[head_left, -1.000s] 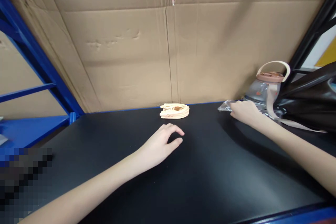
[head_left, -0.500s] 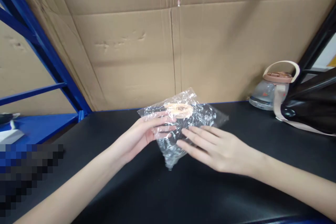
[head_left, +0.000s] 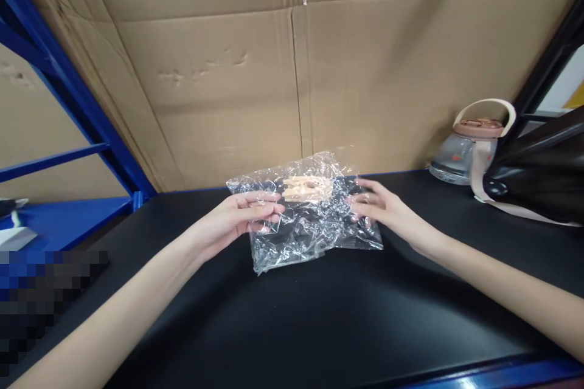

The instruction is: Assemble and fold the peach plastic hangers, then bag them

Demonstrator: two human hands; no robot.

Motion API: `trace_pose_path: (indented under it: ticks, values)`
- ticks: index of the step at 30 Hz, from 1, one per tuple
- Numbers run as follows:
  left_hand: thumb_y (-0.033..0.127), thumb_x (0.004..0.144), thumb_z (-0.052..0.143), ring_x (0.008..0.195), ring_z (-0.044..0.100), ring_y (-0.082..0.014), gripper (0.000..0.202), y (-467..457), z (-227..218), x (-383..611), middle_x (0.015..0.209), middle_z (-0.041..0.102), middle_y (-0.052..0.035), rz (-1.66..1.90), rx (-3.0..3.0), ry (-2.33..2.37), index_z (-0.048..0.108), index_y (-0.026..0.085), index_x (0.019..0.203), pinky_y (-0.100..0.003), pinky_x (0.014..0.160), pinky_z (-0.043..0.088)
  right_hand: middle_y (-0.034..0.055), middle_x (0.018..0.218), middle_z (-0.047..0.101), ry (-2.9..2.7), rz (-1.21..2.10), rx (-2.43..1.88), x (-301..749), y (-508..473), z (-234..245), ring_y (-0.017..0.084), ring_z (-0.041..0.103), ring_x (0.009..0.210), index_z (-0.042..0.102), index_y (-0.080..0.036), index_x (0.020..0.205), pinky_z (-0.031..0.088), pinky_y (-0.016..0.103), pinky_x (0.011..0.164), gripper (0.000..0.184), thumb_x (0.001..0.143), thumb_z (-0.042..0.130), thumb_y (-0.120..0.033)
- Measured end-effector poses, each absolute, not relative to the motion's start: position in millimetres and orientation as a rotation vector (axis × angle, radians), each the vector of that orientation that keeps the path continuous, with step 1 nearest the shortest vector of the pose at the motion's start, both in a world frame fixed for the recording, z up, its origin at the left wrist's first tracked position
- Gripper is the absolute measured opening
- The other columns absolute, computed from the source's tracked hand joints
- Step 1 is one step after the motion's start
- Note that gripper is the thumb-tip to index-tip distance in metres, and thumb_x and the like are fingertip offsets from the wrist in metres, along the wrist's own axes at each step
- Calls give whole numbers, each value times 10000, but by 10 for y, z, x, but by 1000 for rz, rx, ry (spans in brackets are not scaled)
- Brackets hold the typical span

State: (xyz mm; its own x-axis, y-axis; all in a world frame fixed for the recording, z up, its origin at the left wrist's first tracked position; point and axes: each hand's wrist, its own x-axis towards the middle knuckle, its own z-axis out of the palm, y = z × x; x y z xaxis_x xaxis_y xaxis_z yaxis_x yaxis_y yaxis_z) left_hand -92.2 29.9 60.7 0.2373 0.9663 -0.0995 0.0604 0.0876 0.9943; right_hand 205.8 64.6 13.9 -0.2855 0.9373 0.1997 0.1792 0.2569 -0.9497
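A crinkled clear plastic bag (head_left: 292, 243) is held up over the black table, its lower edge hanging loose. Inside its upper part are pale wooden pieces (head_left: 306, 188) that look like clothes pegs, grouped close together. My left hand (head_left: 241, 213) grips the bag's left side between thumb and fingers. At the right side, my right hand (head_left: 383, 209) has its fingers curled on the plastic; the film's glare partly hides the fingertips.
The black tabletop (head_left: 292, 328) ends against a cardboard wall (head_left: 228, 91). At the back right stands a clear bottle (head_left: 451, 155) with a pinkish lid and a strap, beside a black bag (head_left: 542, 176). Blue metal framing (head_left: 91, 121) rises on the left.
My right hand has moved right and up, from the bag's lower front to its right side. The bag is spread wider, and the wooden pieces show more plainly.
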Motion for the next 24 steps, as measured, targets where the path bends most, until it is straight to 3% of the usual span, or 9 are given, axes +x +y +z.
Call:
trace_pose_path:
  ticks: [3, 5, 7, 9, 12, 15, 18, 21, 24]
  values:
    - [256, 789, 720, 794, 685, -137, 323, 303, 635, -939, 1044, 710, -82, 886, 1252, 1191, 653, 186, 1097, -194, 639, 560, 50, 760, 698, -1768, 1360, -1057, 2036, 609, 161, 105, 595, 494, 580, -126, 1098, 422, 237, 470, 433, 774, 675, -396]
    - [300, 795, 706, 844, 691, -187, 493, 309, 636, -932, 1170, 654, -138, 884, 1275, 1324, 544, 171, 1242, -263, 673, 577, 34, 719, 694, -1771, 1389, -1031, 2025, 587, 169, 85, 577, 459, 615, -125, 993, 404, 220, 454, 340, 779, 671, -384]
    - [341, 782, 708, 982, 659, -260, 672, 300, 610, -893, 1323, 532, -191, 1044, 1443, 1552, 397, 169, 1353, -375, 767, 575, 25, 727, 699, -1750, 1424, -1009, 2006, 570, 157, 83, 589, 467, 612, -138, 991, 418, 214, 466, 319, 783, 673, -371]
    - [335, 788, 691, 1190, 530, -325, 731, 256, 570, -818, 1431, 396, -198, 1311, 1858, 1763, 312, 179, 1394, -497, 929, 491, 26, 736, 705, -1749, 1492, -983, 1975, 553, 123, 88, 604, 479, 603, -142, 1016, 436, 215, 479, 328, 786, 674, -365]
    - [185, 846, 584, 1351, 330, -312, 534, 116, 525, -657, 1456, 376, -123, 1306, 2778, 1585, 398, 210, 1346, -537, 1094, 300, 26, 746, 710, -1768, 1594, -925, 1910, 515, 59, 92, 621, 496, 592, -144, 1054, 451, 212, 496, 354, 786, 680, -359]
    - [65, 831, 500, 1368, 301, -290, 477, -36, 497, -496, 1412, 453, -91, 763, 3267, 1114, 489, 227, 1280, -502, 1095, 317, 19, 764, 707, -1786, 1681, -828, 1851, 470, 16, 91, 632, 515, 581, -147, 1066, 464, 212, 522, 365, 784, 687, -353]
    - [59, 814, 487, 1369, 300, -303, 389, -108, 458, -401, 1390, 479, -124, 483, 3325, 947, 567, 189, 1172, -513, 1093, 318, 10, 780, 699, -1797, 1746, -765, 1825, 438, -5, 102, 647, 546, 553, -151, 1105, 470, 221, 541, 421, 758, 718, -323]
    - [52, 812, 461, 1354, 324, -305, 261, -108, 434, -388, 1358, 503, -144, 461, 3293, 940, 601, 156, 1006, -506, 1099, 310, 8, 801, 691, -1849, 1730, -772, 1817, 411, -18, 108, 645, 559, 511, -162, 1151, 467, 228, 543, 476, 747, 725, -294]
    - [44, 809, 430, 1334, 351, -274, 242, -97, 453, -419, 1295, 551, -112, 523, 3204, 946, 578, 168, 955, -476, 1112, 299, 4, 818, 685, -1975, 1595, -805, 1816, 371, -25, 124, 639, 607, 467, -182, 1210, 499, 271, 608, 530, 757, 714, -299]
